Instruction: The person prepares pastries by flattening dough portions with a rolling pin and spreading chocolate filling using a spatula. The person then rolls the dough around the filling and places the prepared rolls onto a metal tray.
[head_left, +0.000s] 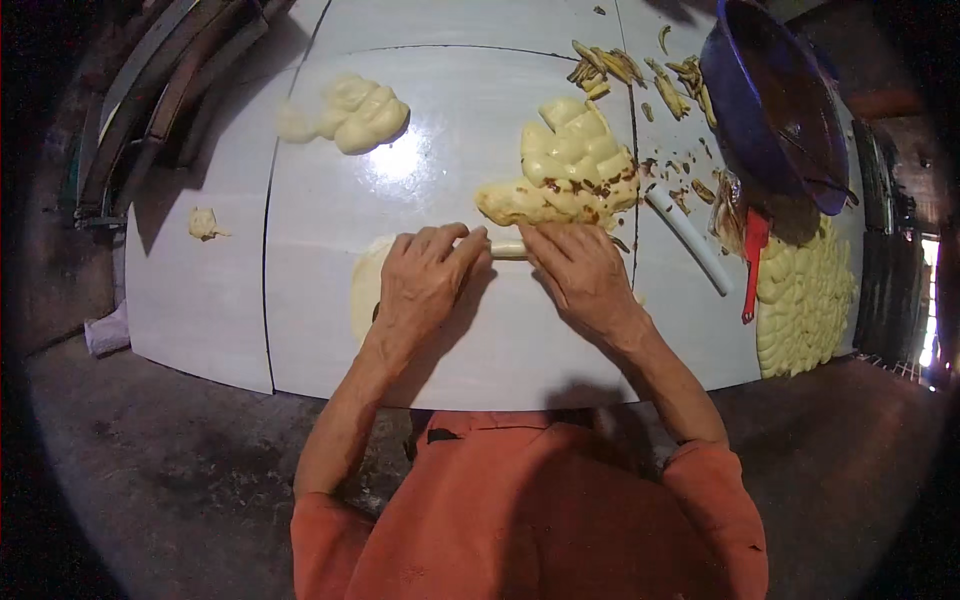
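Note:
A pale yellow roll (508,249), apparently dough, lies crosswise on the table between my hands. My left hand (420,280) is bent over its left end, thumb toward the middle. Over the right end curls my right hand (583,275), its fingers together; both hands hide the roll's ends. A thin flat sheet of dough (364,295) shows beside and under my left hand, with a dark spot near the wrist. Just beyond my right hand sits a dough strip (530,203) scattered with brown bits, touching a cluster of smooth dough lumps (575,145).
More dough lumps (365,115) lie at the far left, and a small scrap (204,223) nearer. On the right are a white rod (690,240), a red-handled tool (753,265), a big purple basin (735,90), banana-like peels (605,65) and many packed dough pieces (800,300).

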